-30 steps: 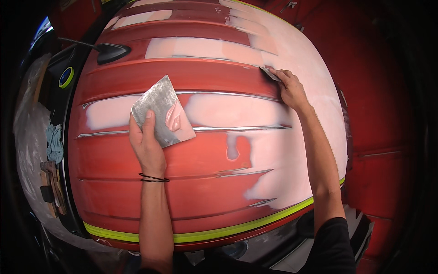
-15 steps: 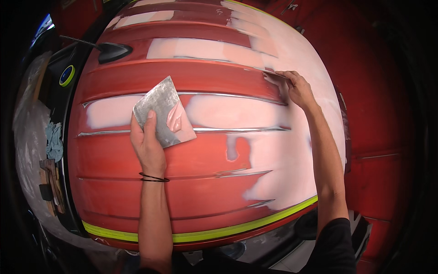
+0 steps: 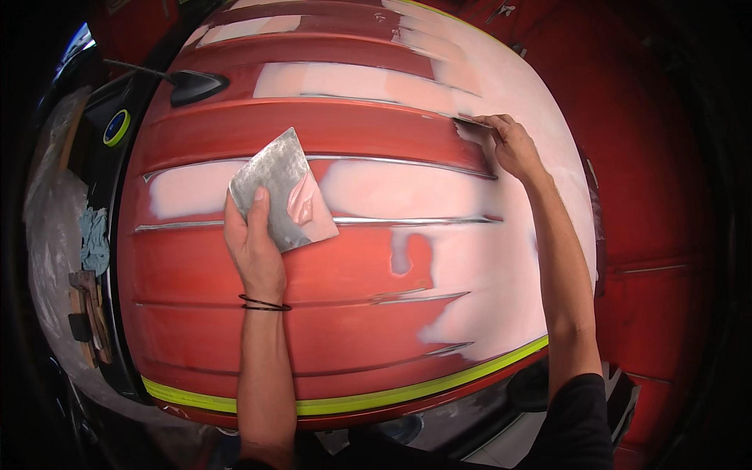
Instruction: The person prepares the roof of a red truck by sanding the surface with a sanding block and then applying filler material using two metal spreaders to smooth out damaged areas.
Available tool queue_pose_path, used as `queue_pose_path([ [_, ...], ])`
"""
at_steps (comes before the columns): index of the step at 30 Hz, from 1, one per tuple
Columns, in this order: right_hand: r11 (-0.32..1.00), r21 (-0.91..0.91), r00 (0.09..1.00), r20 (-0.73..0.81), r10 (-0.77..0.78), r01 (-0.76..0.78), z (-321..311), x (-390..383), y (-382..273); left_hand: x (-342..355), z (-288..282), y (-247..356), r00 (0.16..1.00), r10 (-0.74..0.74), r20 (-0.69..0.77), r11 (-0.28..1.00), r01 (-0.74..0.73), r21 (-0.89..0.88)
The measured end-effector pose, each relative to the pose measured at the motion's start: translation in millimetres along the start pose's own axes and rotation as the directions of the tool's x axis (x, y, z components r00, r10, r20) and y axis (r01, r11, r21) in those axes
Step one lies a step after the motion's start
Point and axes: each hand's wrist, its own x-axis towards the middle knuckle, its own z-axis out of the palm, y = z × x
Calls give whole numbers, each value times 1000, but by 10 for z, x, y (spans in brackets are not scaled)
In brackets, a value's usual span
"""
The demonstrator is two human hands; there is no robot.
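Note:
Below me lies a red ribbed car roof (image 3: 313, 270) with pale pink filler patches (image 3: 407, 192) over parts of its panels and ribs. My left hand (image 3: 254, 239) is closed on the lower left corner of a grey, roughly square plate (image 3: 270, 168), thumb on top. A glossy dab of pink filler (image 3: 302, 205) sits on that plate, held above the roof. Farther off to the right, my right hand (image 3: 517, 149) pinches a thin, dark-edged filler spreader (image 3: 472, 121). Its blade is low at the right end of a red panel, beside the pink area; exact contact cannot be made out.
Yellow-green masking tape (image 3: 392, 396) runs along the roof's near edge. A black fin antenna (image 3: 196, 88) rises at the far left. Along the left side are a tape roll (image 3: 116, 128), a blue-grey cloth (image 3: 94, 239) and wooden pieces (image 3: 92, 317). Red flooring (image 3: 650, 227) shows on the right.
My right hand and the spreader have shifted very slightly away from me and to the right. The left hand keeps the plate in nearly the same place.

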Motion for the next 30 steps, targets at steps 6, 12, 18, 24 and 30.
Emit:
queue_pose_path([
  [6,1000,20,994,-112,-12,14,318,-182,-1,-6,10,25,1000,-19,-14,1000,19,20],
  [12,997,75,992,-123,16,-7,288,-837,-355,14,-52,-14,1000,-23,-2,1000,23,5],
  [18,999,39,1000,0,23,-23,-65,-1035,-449,16,-68,-27,999,-30,-13,998,30,-48],
  [24,995,83,996,-64,59,-53,-4,-306,-141,16,-49,-44,1000,-26,-6,998,25,-56],
  [30,998,21,999,5,53,-53,183,12,-145,17,-56,-17,1000,-12,-6,1000,12,-8],
])
